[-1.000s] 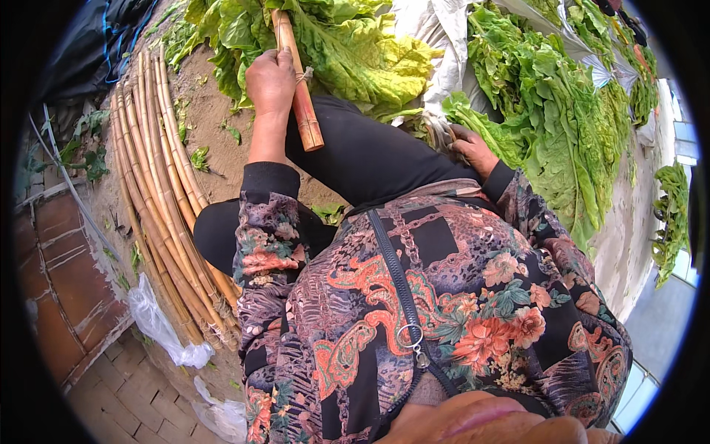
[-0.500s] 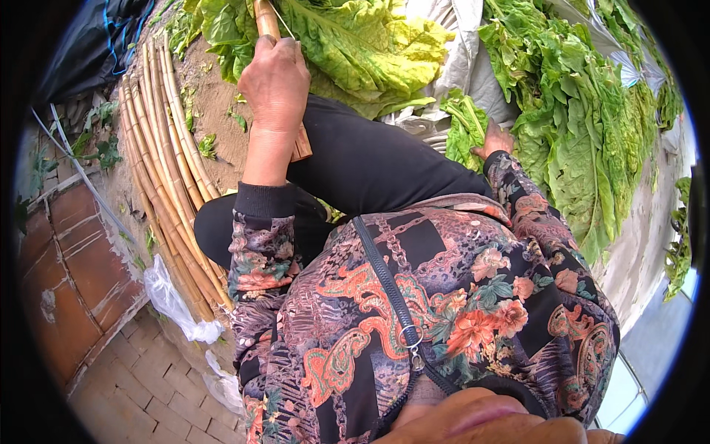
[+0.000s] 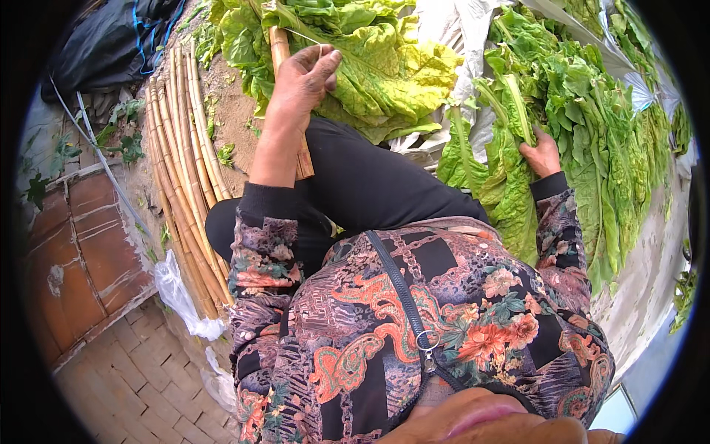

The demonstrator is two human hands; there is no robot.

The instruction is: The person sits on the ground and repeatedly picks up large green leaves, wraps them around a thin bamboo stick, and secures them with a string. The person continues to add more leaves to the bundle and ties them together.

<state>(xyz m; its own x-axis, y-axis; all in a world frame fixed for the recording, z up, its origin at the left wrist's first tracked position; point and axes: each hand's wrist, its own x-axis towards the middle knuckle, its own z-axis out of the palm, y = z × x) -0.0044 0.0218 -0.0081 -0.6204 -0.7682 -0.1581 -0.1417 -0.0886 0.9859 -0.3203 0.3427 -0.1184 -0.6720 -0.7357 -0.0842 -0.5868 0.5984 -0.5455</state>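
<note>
My left hand (image 3: 307,80) is closed in a pinch on a thin white string (image 3: 305,35), drawn taut from the upper part of a bamboo pole (image 3: 279,46). The pole slants beside my wrist, its lower end against my dark trouser leg. Large yellow-green tobacco leaves (image 3: 370,70) hang at the pole, just beyond my left hand. Over to the right, my right hand (image 3: 543,155) is closed round some long tobacco leaves (image 3: 510,163) with thick pale midribs. They lie against the edge of a big leaf pile (image 3: 592,159). My right fingertips are partly hidden by foliage.
A bundle of bamboo poles (image 3: 185,148) lies on the soil at left. Nearby are a clear plastic bag (image 3: 177,292), a rusty brown panel (image 3: 85,255) and a black sheet (image 3: 103,48) with blue cord. White sheeting (image 3: 451,44) lies between the leaf heaps.
My left hand has released the bamboo pole and now pinches the string. My right hand has shifted rightward along the pile, and leaves have been drawn toward me. The view has moved slightly.
</note>
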